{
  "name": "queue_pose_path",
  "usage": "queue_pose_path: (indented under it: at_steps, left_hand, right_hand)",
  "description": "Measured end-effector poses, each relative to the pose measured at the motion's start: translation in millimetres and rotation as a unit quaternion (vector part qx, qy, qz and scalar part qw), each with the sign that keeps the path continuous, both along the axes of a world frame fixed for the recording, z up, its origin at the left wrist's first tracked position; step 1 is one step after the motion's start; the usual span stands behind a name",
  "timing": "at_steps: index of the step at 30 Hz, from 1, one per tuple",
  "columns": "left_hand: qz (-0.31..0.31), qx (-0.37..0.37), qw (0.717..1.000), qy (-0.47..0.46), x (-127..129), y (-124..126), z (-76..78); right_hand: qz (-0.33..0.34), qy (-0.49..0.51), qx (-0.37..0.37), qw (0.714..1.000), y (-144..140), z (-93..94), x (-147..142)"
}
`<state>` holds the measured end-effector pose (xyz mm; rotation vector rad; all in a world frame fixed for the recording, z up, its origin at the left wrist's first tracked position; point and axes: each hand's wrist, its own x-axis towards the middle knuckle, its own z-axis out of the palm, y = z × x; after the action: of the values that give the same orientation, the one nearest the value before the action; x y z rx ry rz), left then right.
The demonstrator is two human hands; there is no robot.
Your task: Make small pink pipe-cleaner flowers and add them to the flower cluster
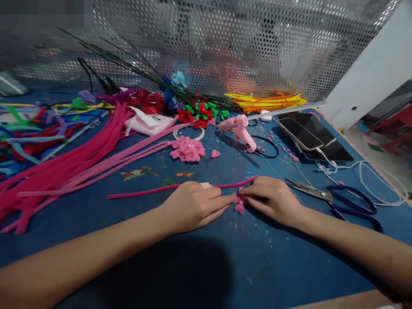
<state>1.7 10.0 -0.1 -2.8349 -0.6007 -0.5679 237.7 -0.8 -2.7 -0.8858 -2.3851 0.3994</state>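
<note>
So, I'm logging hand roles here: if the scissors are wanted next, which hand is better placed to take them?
Right hand, probably. The scissors lie just beside it on the same side, while the left hand would have to cross over it and the pink piece.

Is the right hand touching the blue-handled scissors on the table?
Apart. The head view shows bare blue table between the right hand and the scissors.
</note>
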Motion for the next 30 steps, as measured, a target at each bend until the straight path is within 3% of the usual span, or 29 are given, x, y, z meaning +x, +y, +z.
queue_pose_path:
  at_steps: [30]
  left_hand:
    - [0.002,-0.001,1.000,0.007,1.1,-0.7,0.5]
  right_hand:
    - [0.013,-0.059,0.044,0.997,-8.9,-0.5,9.3]
